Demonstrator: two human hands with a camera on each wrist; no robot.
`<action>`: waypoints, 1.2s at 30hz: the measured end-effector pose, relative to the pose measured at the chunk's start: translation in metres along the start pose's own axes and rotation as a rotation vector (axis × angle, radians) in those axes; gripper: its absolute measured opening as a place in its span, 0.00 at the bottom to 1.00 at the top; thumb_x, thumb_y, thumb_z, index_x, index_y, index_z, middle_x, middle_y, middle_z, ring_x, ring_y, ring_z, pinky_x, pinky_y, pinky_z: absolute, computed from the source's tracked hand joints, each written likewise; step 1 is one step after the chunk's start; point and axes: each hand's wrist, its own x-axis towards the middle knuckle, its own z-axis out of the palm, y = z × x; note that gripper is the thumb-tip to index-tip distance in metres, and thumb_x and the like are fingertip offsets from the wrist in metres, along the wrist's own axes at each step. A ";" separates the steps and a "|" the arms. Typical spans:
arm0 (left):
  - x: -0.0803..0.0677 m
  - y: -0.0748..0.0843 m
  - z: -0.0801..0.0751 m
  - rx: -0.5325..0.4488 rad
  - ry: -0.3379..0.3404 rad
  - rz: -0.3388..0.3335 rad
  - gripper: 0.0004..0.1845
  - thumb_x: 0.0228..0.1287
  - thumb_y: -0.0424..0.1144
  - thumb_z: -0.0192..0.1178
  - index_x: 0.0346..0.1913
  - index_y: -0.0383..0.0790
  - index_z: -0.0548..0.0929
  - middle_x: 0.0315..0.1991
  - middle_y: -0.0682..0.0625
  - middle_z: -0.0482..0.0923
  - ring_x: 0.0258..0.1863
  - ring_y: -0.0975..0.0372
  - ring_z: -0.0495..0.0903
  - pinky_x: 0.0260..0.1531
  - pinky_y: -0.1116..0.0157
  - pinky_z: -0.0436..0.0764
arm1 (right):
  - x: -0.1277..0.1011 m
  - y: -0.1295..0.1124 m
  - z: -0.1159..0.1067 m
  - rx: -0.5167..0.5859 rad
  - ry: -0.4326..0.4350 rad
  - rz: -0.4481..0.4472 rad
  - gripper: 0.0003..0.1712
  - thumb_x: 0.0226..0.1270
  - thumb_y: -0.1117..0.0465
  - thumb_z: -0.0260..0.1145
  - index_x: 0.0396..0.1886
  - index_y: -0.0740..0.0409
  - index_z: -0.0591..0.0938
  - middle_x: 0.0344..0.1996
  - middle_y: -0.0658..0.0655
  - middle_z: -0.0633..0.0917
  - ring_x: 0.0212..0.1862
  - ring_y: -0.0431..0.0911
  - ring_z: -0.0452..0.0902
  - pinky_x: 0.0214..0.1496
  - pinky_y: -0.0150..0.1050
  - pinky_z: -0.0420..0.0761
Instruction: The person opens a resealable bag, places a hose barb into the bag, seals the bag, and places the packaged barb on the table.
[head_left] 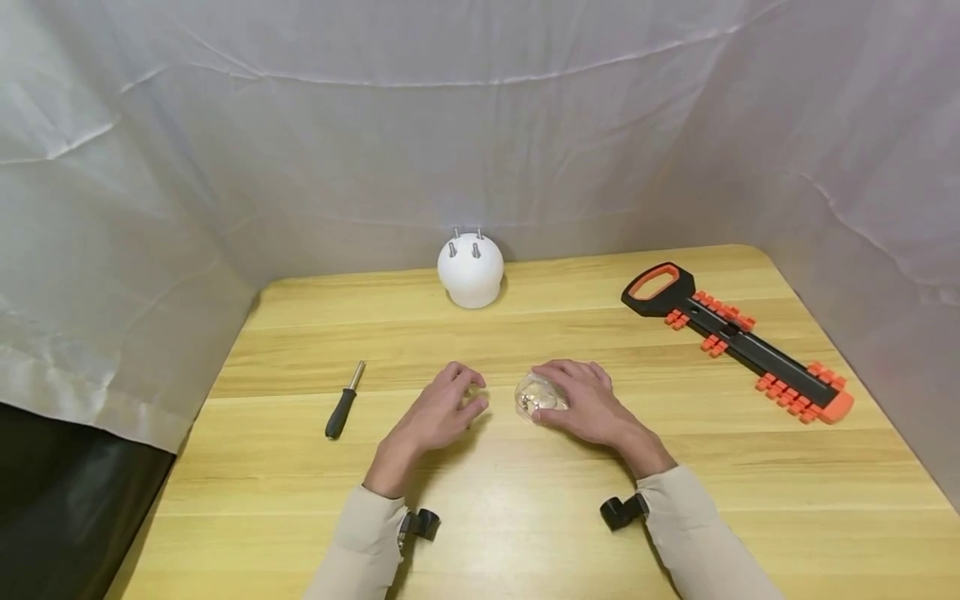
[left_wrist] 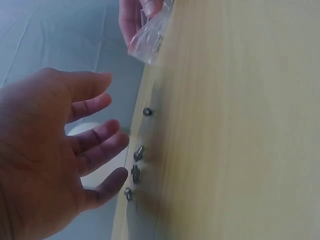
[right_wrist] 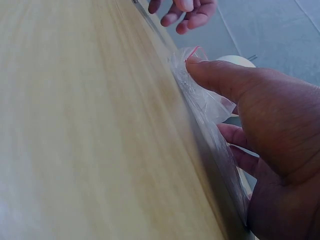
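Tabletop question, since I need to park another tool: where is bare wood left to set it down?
Free patches: the near edge of the table on either side of the sleeves, and the strip between the white dome and the orange-and-black tool rail. Crowded: the middle, where the left hand hovers over loose screws and the right hand rests on the plastic bag.

On the table (head_left: pixel 525 517), the plastic bag (head_left: pixel 534 395) lies under the right hand (head_left: pixel 585 402), with the left hand (head_left: pixel 442 410) just to its left. A screwdriver (head_left: pixel 343 403) lies further left; the round holder (head_left: pixel 470 268) stands behind, and the long tool (head_left: pixel 738 342) lies to the right.
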 end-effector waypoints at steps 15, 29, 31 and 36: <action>-0.015 -0.013 -0.010 0.061 -0.038 -0.075 0.11 0.65 0.45 0.63 0.49 0.50 0.80 0.53 0.55 0.72 0.48 0.60 0.71 0.53 0.53 0.68 | 0.000 0.005 0.001 -0.001 0.011 -0.010 0.40 0.55 0.41 0.71 0.68 0.44 0.71 0.66 0.54 0.72 0.67 0.56 0.64 0.71 0.63 0.42; -0.021 -0.024 -0.019 0.076 -0.043 -0.123 0.08 0.65 0.46 0.62 0.45 0.52 0.83 0.50 0.58 0.75 0.50 0.62 0.71 0.54 0.49 0.65 | 0.001 0.004 0.001 -0.007 0.001 -0.003 0.40 0.56 0.41 0.71 0.68 0.44 0.71 0.66 0.54 0.72 0.67 0.57 0.64 0.72 0.63 0.42; -0.022 -0.026 -0.020 0.072 -0.037 -0.142 0.07 0.67 0.44 0.60 0.44 0.52 0.83 0.50 0.58 0.75 0.51 0.61 0.71 0.53 0.49 0.65 | 0.001 0.004 0.000 -0.006 -0.001 -0.005 0.40 0.56 0.41 0.71 0.68 0.44 0.71 0.66 0.54 0.72 0.67 0.57 0.63 0.71 0.64 0.42; -0.024 -0.030 -0.024 0.110 -0.036 -0.156 0.08 0.68 0.40 0.57 0.46 0.50 0.83 0.51 0.56 0.75 0.52 0.60 0.71 0.49 0.52 0.66 | 0.001 0.004 0.000 -0.006 0.002 -0.011 0.40 0.56 0.40 0.70 0.68 0.44 0.71 0.66 0.54 0.72 0.66 0.57 0.64 0.71 0.64 0.43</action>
